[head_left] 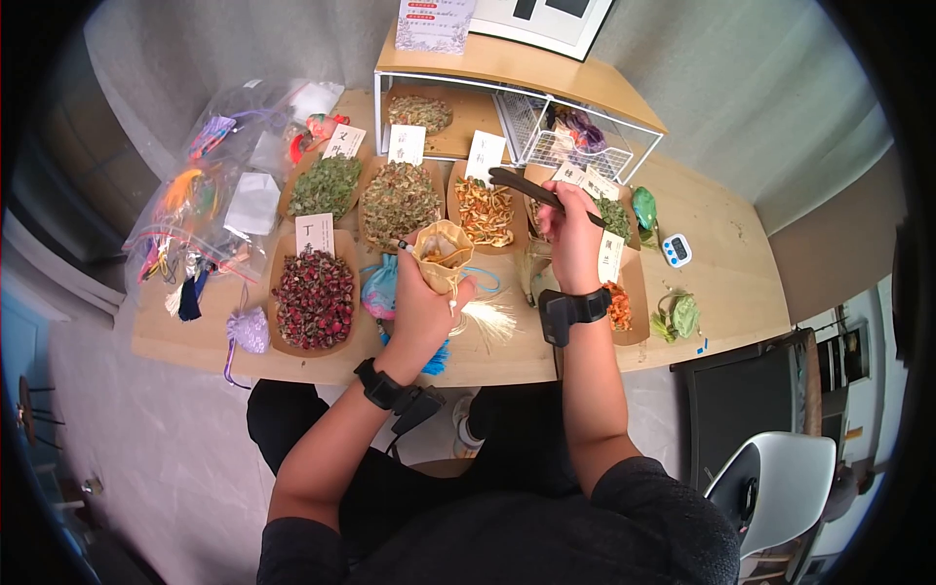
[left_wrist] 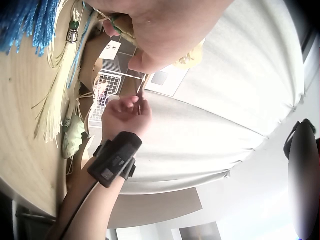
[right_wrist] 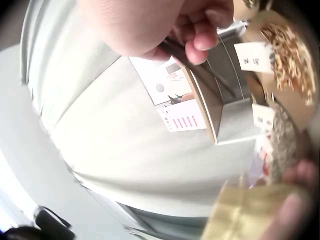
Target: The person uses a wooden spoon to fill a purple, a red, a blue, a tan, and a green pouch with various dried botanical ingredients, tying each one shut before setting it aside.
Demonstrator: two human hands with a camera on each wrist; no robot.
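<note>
My left hand (head_left: 421,310) grips a small yellow drawstring pouch (head_left: 444,273), mouth up and open, with brownish dried pieces inside. A cream tassel (head_left: 489,322) hangs beside it. In my right hand (head_left: 573,239) is a pair of dark tongs (head_left: 522,183), tips pointing left above the tray of orange-brown dried peel (head_left: 485,210). The right wrist view shows the tongs (right_wrist: 217,80) slanting from the fingers and the pouch (right_wrist: 245,212) at the bottom. Under the left hand lie a blue-pink pouch (head_left: 378,288) and a blue tassel (head_left: 436,361).
Paper trays hold dried rosebuds (head_left: 314,297), green leaves (head_left: 327,187), mixed herbs (head_left: 400,203) and orange bits (head_left: 619,307), with label cards. Behind stands a wooden shelf (head_left: 517,58). Plastic bags (head_left: 210,175) lie left; a timer (head_left: 676,251) and green pouch (head_left: 680,316) sit right.
</note>
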